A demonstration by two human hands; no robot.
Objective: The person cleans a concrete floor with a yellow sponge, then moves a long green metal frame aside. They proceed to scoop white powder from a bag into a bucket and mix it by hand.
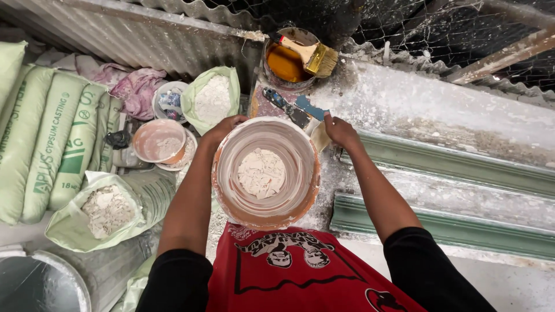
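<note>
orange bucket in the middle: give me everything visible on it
The orange bucket is a round plastic-looking pail seen straight from above, upright, held against the person's red shirt. Its inner wall is coated with streaky white residue, and orange shows mainly at the rim. On the bottom lies a cracked, dry patch of white powder. The left hand grips the far-left rim; the right hand is at the far-right rim, though contact is unclear. It sits at the edge of a dusty white workbench.

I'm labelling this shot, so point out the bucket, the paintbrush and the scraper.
bucket [228, 199]: head view, on its orange rim at lower left.
paintbrush [325, 60]: head view, on the bristles.
scraper [311, 108]: head view, on the blue blade.
</note>
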